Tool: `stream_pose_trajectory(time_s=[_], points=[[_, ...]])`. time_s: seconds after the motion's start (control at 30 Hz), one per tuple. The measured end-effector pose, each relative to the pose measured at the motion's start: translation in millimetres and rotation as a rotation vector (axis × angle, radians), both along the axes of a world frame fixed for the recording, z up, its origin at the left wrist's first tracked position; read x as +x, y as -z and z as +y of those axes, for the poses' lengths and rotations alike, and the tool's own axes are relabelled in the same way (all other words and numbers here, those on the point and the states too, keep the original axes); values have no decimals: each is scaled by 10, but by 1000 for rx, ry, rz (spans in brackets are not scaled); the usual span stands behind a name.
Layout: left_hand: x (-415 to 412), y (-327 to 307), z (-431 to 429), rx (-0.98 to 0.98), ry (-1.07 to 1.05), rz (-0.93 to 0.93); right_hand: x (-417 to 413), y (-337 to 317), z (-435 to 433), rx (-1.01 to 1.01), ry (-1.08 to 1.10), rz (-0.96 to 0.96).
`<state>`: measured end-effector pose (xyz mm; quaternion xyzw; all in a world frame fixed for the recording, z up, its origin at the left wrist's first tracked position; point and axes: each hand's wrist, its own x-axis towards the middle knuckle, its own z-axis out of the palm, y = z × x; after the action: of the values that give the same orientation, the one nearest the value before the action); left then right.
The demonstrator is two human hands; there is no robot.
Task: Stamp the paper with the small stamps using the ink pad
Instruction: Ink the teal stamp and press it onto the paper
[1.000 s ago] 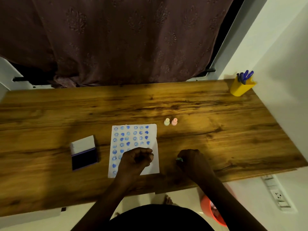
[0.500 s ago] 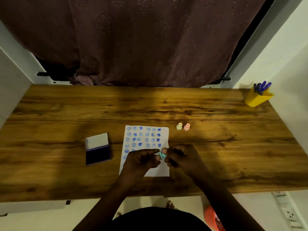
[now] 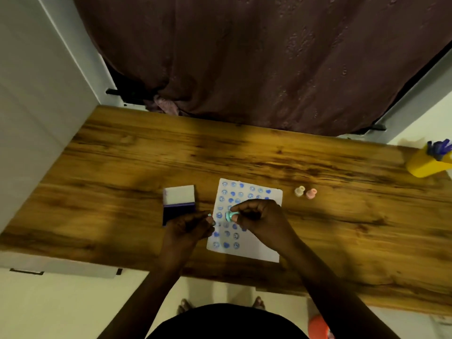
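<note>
At centre frame, over the stamped paper [image 3: 247,248], the right hand [image 3: 259,216] has its grip pinched on a teal stamp [image 3: 229,215], judged light, rigid and best held by its sides; the left hand [image 3: 189,227] pinches a small teal piece, possibly its cap.

— What is different now?
— Your hands have separated. Your right hand [image 3: 256,217] now pinches the teal stamp [image 3: 229,216] over the paper [image 3: 264,248].
— And the left?
— Your left hand [image 3: 188,228] has pulled back toward the ink pad [image 3: 178,211], gripping a small teal cap [image 3: 209,214].
</note>
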<state>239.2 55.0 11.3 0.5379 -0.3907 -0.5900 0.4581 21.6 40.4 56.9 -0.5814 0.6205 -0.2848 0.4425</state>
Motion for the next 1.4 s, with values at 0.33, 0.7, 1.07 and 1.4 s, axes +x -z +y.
stream_pose_trajectory(time_s=[0.33,0.7,1.07,1.4], points=[[862,66,49,-12,-209,-40,1014,289,-425,-135,-282,386],[1156,127,64,45,-270,-10,1360,427,-523,-79,-341,608],[1013,90,25,49,-160,-19,1403,401,-504,-92,-353,663],[851,18,-27,37,-121,-16,1267,370,-522,-129,-326,518]])
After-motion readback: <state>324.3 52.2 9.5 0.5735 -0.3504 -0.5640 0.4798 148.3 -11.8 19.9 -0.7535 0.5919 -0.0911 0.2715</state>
